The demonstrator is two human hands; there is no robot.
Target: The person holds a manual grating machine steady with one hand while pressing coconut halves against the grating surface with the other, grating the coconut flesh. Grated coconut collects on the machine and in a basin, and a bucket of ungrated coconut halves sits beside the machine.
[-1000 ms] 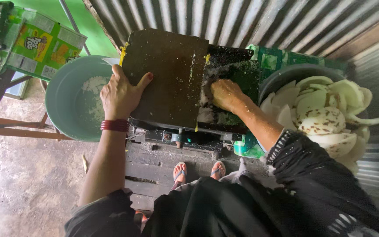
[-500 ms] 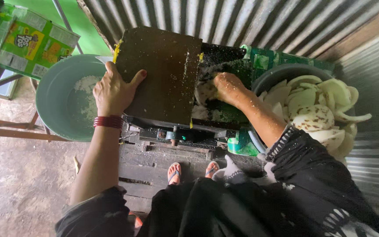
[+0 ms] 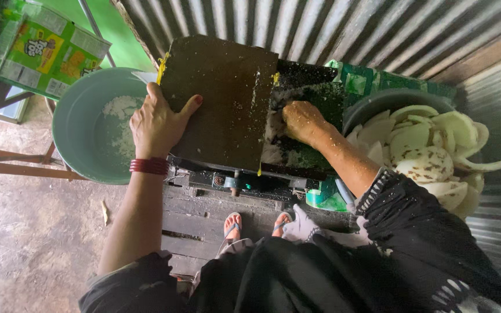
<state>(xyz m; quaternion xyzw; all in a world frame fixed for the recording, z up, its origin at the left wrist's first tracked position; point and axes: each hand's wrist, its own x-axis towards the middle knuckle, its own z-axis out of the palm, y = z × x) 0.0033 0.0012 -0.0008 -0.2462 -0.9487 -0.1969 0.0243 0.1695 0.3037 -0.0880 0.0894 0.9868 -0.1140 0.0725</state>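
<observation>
left hand (image 3: 159, 119) flat, fingers spread on grater cover (image 3: 221, 101) | right hand (image 3: 301, 120) pressing coconut piece (image 3: 275, 128) into grater, grip unclear | green basin (image 3: 91, 124) left

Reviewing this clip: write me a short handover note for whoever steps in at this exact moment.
Left hand: flat on the dark cover of the grater machine, at its left edge, holding nothing.
Right hand: pressing down in the open feed side, coated in white shreds; what it holds is hidden.
Green basin, left of the machine: a small pile of white gratings inside.
Dark tub, right: heaped with white pieces.
Done: only a little grated. Left: most of the tub's pieces.
</observation>
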